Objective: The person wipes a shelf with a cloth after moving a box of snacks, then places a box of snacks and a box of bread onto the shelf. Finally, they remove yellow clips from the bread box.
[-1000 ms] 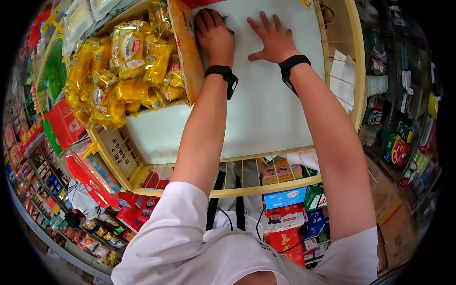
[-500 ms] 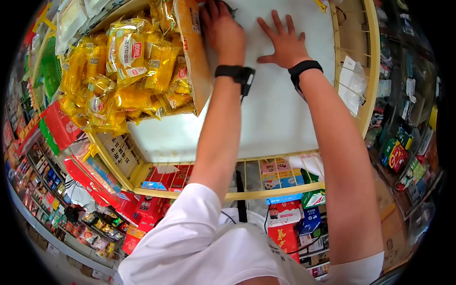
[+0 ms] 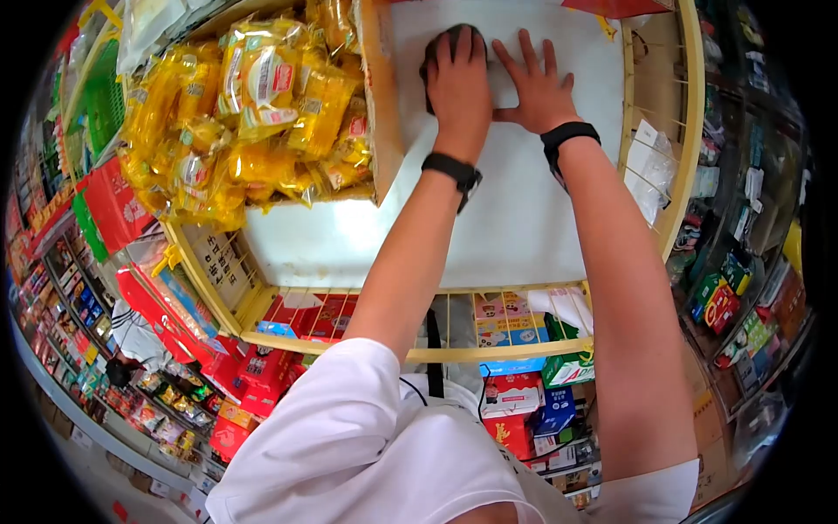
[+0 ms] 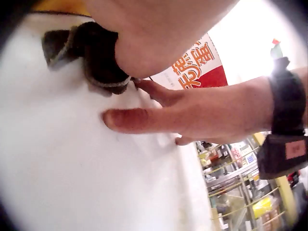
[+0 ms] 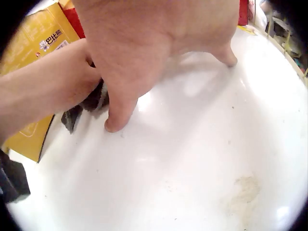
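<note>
My left hand [image 3: 460,92] lies flat on a dark grey cloth [image 3: 429,72] and presses it to the white board [image 3: 489,227], its fingers stretched over the cloth. In the left wrist view the bunched cloth [image 4: 103,57] shows folds with a pale edge sticking out by the palm. Close to its right, my right hand [image 3: 537,92] rests on the board with fingers spread and nothing held. The right wrist view has this hand's thumb [image 5: 120,113] touching the white surface, near the cloth.
An open carton [image 3: 384,113] full of yellow-wrapped snack packs [image 3: 262,79] stands on the board at left. A yellow wire rack frame [image 3: 419,355] borders the board. Below it are coloured boxes [image 3: 511,393]; stocked shelves line both sides. A brownish smudge [image 5: 245,190] marks the board.
My left hand has slid the cloth away from the carton's side, rightward toward my right hand. The right hand stays spread on the board. The head view has shifted slightly.
</note>
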`<state>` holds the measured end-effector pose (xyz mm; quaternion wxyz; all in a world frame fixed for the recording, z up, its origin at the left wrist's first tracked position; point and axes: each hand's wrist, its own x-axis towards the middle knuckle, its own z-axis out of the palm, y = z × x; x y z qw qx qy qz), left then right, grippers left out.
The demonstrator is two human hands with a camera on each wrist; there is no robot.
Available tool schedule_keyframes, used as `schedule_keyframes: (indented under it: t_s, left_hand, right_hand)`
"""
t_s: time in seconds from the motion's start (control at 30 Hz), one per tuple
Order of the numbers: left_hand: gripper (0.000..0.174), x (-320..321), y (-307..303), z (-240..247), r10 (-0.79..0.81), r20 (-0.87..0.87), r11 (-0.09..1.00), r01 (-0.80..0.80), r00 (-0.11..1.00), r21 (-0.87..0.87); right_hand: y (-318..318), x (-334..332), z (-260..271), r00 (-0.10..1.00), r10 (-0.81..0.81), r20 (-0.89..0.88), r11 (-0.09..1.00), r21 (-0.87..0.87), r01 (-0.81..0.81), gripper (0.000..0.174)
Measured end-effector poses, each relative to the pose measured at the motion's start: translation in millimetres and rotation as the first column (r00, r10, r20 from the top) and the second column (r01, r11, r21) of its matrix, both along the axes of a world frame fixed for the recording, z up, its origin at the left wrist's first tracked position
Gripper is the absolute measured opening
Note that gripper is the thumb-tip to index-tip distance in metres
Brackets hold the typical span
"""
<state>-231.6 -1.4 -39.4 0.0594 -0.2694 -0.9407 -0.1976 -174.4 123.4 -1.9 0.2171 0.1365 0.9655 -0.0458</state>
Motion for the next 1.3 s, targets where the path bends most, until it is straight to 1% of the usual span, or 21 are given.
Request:
schedule_keyframes:
  t_s: [0.1, 0.13, 0.23, 0.27, 0.33, 0.47, 0.53, 0.57, 0.6, 0.67, 0.73, 0.8, 0.87, 0.93, 1.0, 1.07, 1.1, 1.13, 1.2, 1.23, 1.3]
  left_hand:
    - [0.053, -50, 7, 2, 0.255, -0.032, 0.957, -0.247, 0.966, 0.15]
    - [0.053, -50, 13, 3, 0.261, -0.028, 0.954, -0.254, 0.965, 0.161]
    - [0.052, -33, 12, -2, 0.183, -0.056, 0.983, -0.184, 0.981, -0.01]
    - [0.05, -17, 14, -6, 0.126, -0.112, 0.992, -0.128, 0.986, -0.006]
    - [0.051, -18, 7, -6, 0.078, -0.113, 0.996, -0.074, 0.99, 0.043]
    - [0.053, -46, 16, -4, 0.167, -0.069, 0.984, -0.162, 0.984, 0.071]
    - [0.053, -45, 26, -1, 0.238, -0.089, 0.971, -0.238, 0.967, 0.01]
    - [0.047, -38, 21, 4, 0.204, -0.081, 0.973, -0.211, 0.976, -0.096]
    - [0.047, -35, 18, 4, 0.207, -0.084, 0.972, -0.214, 0.975, -0.096]
    - [0.046, -32, 7, 4, 0.093, -0.079, 0.981, -0.105, 0.992, -0.163]
    - [0.044, -51, 2, 6, 0.07, -0.126, 0.983, -0.09, 0.99, -0.157]
    - [0.044, -60, 8, 5, 0.197, -0.123, 0.967, -0.213, 0.973, -0.141]
    - [0.045, -49, 20, 0, 0.21, -0.132, 0.969, -0.224, 0.969, -0.101]
    - [0.04, -40, 18, -5, 0.051, -0.172, 0.985, -0.079, 0.984, -0.155]
    - [0.042, -45, 8, -2, 0.0, -0.203, 0.994, -0.023, 0.979, -0.11]
    - [0.043, -56, -1, 7, 0.111, -0.149, 0.987, -0.126, 0.983, -0.099]
    - [0.051, -57, 3, 7, 0.177, -0.088, 0.982, -0.182, 0.98, -0.052]
    - [0.051, -57, 13, 7, 0.18, -0.086, 0.982, -0.185, 0.98, -0.045]
    - [0.052, -46, 26, 4, 0.141, -0.014, 0.987, -0.142, 0.99, -0.07]
    - [0.055, -44, 29, 2, 0.003, -0.089, 0.988, -0.016, 0.996, -0.153]
    - [0.055, -45, 20, 8, 0.001, -0.077, 0.994, -0.01, 0.997, -0.11]
  right_hand:
    - [-3, -1, 1, 1.0, -0.009, -0.016, 1.0, -0.02, 0.008, 0.119]
    - [-1, -1, 4, 1.0, -0.016, 0.015, 1.0, -0.016, 0.016, 0.12]
    - [-3, 1, 1, 1.0, -0.017, -0.008, 1.0, -0.002, 0.017, 0.12]
    - [-4, 0, 2, 1.0, -0.02, -0.01, 1.0, -0.013, 0.019, 0.12]
    - [-2, -3, 6, 0.999, -0.033, 0.032, 0.999, -0.015, 0.034, 0.12]
    - [0, -1, 5, 1.0, -0.028, -0.011, 0.999, -0.034, 0.028, 0.12]
    - [-2, -1, 7, 1.0, -0.03, 0.007, 0.999, -0.028, 0.031, 0.119]
    - [-3, -1, 9, 1.0, -0.03, 0.002, 0.999, -0.03, 0.03, 0.118]
    - [0, -2, 8, 1.0, -0.027, -0.001, 0.999, -0.031, 0.027, 0.118]
    - [-1, 0, 4, 1.0, -0.013, 0.003, 1.0, -0.018, 0.013, 0.121]
    - [-4, -1, 7, 1.0, -0.022, 0.009, 0.999, -0.041, 0.022, 0.121]
    - [-1, 0, 8, 0.999, -0.034, 0.02, 0.999, -0.037, 0.035, 0.12]
    - [-2, 0, 8, 0.999, -0.029, 0.016, 0.998, -0.057, 0.03, 0.121]
    - [-4, 1, 10, 0.999, -0.032, 0.035, 0.998, -0.054, 0.034, 0.121]
    - [-4, -3, 10, 0.998, -0.044, 0.04, 0.998, -0.046, 0.046, 0.121]
    - [-3, 1, 7, 0.999, -0.031, 0.008, 0.999, -0.035, 0.031, 0.121]
    - [-2, 1, 8, 0.999, -0.03, 0.011, 0.999, -0.03, 0.03, 0.121]
    - [-1, -1, 8, 0.999, -0.041, 0.015, 0.999, -0.035, 0.042, 0.12]
    - [-5, 1, 10, 0.998, -0.052, 0.032, 0.997, -0.057, 0.054, 0.119]
    - [-5, -2, 13, 0.996, -0.052, 0.065, 0.998, -0.033, 0.054, 0.119]
    - [-5, -4, 14, 0.996, -0.066, 0.06, 0.997, -0.032, 0.068, 0.119]
